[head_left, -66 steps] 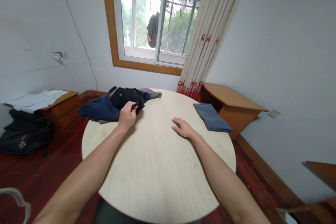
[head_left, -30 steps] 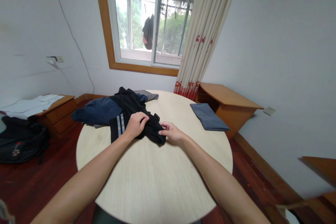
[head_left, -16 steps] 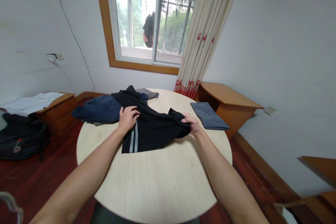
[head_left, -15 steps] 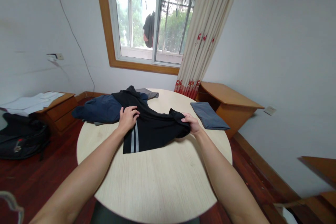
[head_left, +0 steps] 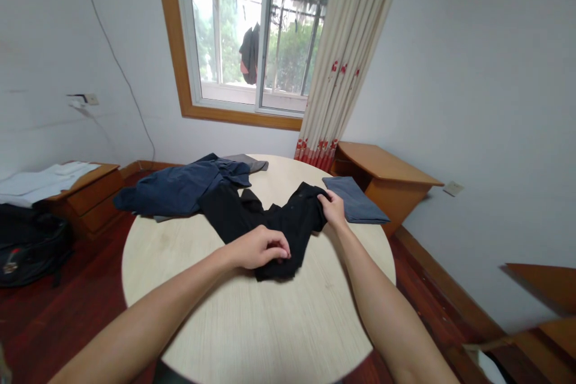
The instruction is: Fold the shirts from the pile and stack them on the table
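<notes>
A black garment (head_left: pixel 281 216) lies bunched across the middle of the round table (head_left: pixel 270 324); I cannot make out its kind. My left hand (head_left: pixel 263 247) is closed over its near part, fingers curled and thumb meeting the fingertips on the cloth. At the garment's right end, my right hand (head_left: pixel 332 209) pinches a raised, gathered edge. Some of the cloth is hidden under my left hand. A dark blue garment (head_left: pixel 180 187) lies in a loose heap just left of the black one.
A folded grey-blue cloth (head_left: pixel 353 198) lies by the table's right edge. Grey fabric (head_left: pixel 249 161) shows behind the blue heap. A wooden desk (head_left: pixel 382 165) stands beyond on the right, a low wooden cabinet (head_left: pixel 96 201) and a black bag (head_left: pixel 29 246) on the left.
My left hand has moved right and nearer, and its fingers have curled. The black garment is more bunched, drawn off the blue heap, and its grey stripes no longer show.
</notes>
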`<state>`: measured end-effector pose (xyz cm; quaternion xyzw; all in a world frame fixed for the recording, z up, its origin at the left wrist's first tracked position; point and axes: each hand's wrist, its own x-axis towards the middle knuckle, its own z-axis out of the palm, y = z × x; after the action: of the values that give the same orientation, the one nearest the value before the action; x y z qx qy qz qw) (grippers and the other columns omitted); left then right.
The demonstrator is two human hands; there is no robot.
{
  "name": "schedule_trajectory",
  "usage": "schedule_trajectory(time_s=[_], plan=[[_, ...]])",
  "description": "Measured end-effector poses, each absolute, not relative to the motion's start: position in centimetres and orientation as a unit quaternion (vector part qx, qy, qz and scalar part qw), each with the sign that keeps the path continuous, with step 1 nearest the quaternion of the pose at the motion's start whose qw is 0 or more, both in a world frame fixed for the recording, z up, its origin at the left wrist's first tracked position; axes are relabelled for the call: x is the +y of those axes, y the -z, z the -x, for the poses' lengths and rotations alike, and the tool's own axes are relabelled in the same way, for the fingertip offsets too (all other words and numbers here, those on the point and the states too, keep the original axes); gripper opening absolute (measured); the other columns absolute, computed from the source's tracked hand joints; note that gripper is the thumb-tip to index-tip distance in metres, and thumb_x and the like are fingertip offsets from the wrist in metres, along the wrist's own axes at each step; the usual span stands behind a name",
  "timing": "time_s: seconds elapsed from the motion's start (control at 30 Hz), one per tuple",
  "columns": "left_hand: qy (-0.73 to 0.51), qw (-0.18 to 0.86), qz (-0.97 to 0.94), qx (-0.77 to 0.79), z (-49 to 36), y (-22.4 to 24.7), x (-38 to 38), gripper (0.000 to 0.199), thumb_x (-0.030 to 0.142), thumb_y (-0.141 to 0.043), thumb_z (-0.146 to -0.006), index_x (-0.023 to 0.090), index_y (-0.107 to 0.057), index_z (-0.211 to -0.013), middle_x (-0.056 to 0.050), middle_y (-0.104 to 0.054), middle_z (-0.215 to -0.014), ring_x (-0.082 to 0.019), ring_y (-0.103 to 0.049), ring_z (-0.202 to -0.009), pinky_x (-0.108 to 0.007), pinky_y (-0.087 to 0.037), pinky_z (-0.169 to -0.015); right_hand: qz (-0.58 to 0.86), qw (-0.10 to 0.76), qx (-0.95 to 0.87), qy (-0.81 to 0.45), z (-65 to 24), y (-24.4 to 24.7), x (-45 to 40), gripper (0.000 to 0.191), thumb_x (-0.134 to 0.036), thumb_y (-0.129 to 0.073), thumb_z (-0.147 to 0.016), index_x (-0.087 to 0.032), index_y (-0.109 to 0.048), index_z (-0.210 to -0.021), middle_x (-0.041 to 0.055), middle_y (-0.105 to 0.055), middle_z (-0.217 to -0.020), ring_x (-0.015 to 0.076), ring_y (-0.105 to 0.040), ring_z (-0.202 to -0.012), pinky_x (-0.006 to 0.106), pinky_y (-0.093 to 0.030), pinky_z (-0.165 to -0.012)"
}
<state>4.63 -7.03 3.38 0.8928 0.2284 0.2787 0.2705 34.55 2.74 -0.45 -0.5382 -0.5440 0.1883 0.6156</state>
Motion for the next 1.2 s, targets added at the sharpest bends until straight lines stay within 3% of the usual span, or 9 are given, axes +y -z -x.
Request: schedule_trajectory(time_s=[0.17,0.27,0.47,0.6,0.77,0.9,1.0,1.1,1.2], plan=[[-0.292,0.171,-0.888,0.312,-1.6,-2.2,-3.6,0.029,0.033,-0.057,-0.092,0.023,-0.070,-0.116,-0.008,-0.071,-0.119,-0.024,-0.065,-0.111,-0.038,-0.048,-0.100,0.575,0.636,-0.509,-0.078,-36.1,1.2,3.4,0.038,-0.041,-0.054,-0.077,-0.014,-0.071,-0.099,0.0126,-0.074,-0.102,0.0265,-0.066,-0.096,0.040,-0.049,-0.093],[-0.258,0.120,-0.879,0.383,1.2,-0.8,-0.7,0.053,0.038,-0.070,-0.082,0.019,-0.061,-0.131,-0.013,-0.061,-0.138,-0.029,-0.055,-0.129,-0.044,-0.039,-0.111,0.613,0.610,-0.500,-0.057,-36.9,1.9,3.6,0.039,-0.039,-0.051,-0.080,-0.014,-0.069,-0.104,0.0140,-0.073,-0.107,0.0263,-0.066,-0.099,0.040,-0.049,-0.094],[-0.169,0.083,-0.872,0.452,1.3,-0.3,-0.5,0.080,0.051,-0.072,-0.080,0.018,-0.045,-0.148,-0.016,-0.056,-0.143,-0.033,-0.051,-0.133,-0.044,-0.039,-0.109,0.693,0.428,-0.574,-0.089,-36.9,2.7,3.2,0.039,-0.042,-0.057,-0.084,-0.016,-0.068,-0.110,0.0123,-0.073,-0.109,0.0262,-0.067,-0.100,0.038,-0.050,-0.089],[-0.116,0.062,-0.863,0.488,0.0,-2.0,-2.2,0.095,0.055,-0.073,-0.076,0.022,-0.033,-0.155,-0.015,-0.066,-0.130,-0.035,-0.064,-0.117,-0.040,-0.048,-0.096,0.732,0.325,-0.596,-0.061,-35.9,1.7,2.3,0.043,-0.048,-0.054,-0.089,-0.017,-0.068,-0.116,0.0133,-0.072,-0.110,0.0261,-0.067,-0.102,0.034,-0.050,-0.087],[-0.061,0.039,-0.856,0.512,-0.7,-2.3,-2.7,0.068,0.060,-0.068,-0.077,0.022,-0.060,-0.133,-0.015,-0.073,-0.115,-0.037,-0.068,-0.105,-0.040,-0.052,-0.085,0.795,0.216,-0.566,0.013,-35.2,-0.4,1.1,0.058,-0.063,-0.049,-0.090,-0.013,-0.072,-0.108,0.0232,-0.067,-0.116,0.0331,-0.067,-0.106,0.041,-0.050,-0.086],[-0.119,0.040,-0.827,0.548,-0.3,-1.8,-2.1,0.040,0.050,-0.064,-0.082,0.022,-0.070,-0.109,-0.015,-0.075,-0.105,-0.035,-0.070,-0.099,-0.040,-0.053,-0.081,0.810,0.184,-0.558,0.005,-35.7,-1.4,0.6,0.068,-0.074,-0.046,-0.086,-0.012,-0.074,-0.092,0.0251,-0.071,-0.096,0.0363,-0.069,-0.096,0.046,-0.051,-0.080],[-0.165,0.047,-0.781,0.600,0.4,-1.5,-1.4,0.031,0.047,-0.062,-0.083,0.022,-0.070,-0.100,-0.015,-0.075,-0.100,-0.035,-0.071,-0.095,-0.041,-0.053,-0.079,0.790,0.154,-0.590,-0.063,-35.8,-1.5,0.3,0.069,-0.079,-0.051,-0.080,-0.014,-0.074,-0.081,0.0221,-0.071,-0.078,0.0377,-0.070,-0.085,0.047,-0.052,-0.074],[-0.212,0.050,-0.743,0.633,1.2,-1.2,-0.6,0.030,0.046,-0.061,-0.084,0.021,-0.067,-0.098,-0.014,-0.074,-0.095,-0.034,-0.070,-0.091,-0.042,-0.053,-0.079,0.729,0.139,-0.648,-0.174,-35.1,-1.0,0.1,0.057,-0.076,-0.065,-0.072,-0.019,-0.072,-0.071,0.0136,-0.067,-0.062,0.0345,-0.070,-0.073,0.044,-0.052,-0.071],[-0.280,0.054,-0.775,0.564,1.6,-0.9,-0.1,0.026,0.042,-0.066,-0.080,0.019,-0.066,-0.092,-0.015,-0.070,-0.109,-0.033,-0.066,-0.105,-0.045,-0.051,-0.090,0.662,0.214,-0.681,-0.227,-33.2,-0.3,-0.3,0.044,-0.062,-0.083,-0.061,-0.021,-0.074,-0.077,0.0093,-0.070,-0.066,0.0333,-0.071,-0.075,0.041,-0.053,-0.073]])
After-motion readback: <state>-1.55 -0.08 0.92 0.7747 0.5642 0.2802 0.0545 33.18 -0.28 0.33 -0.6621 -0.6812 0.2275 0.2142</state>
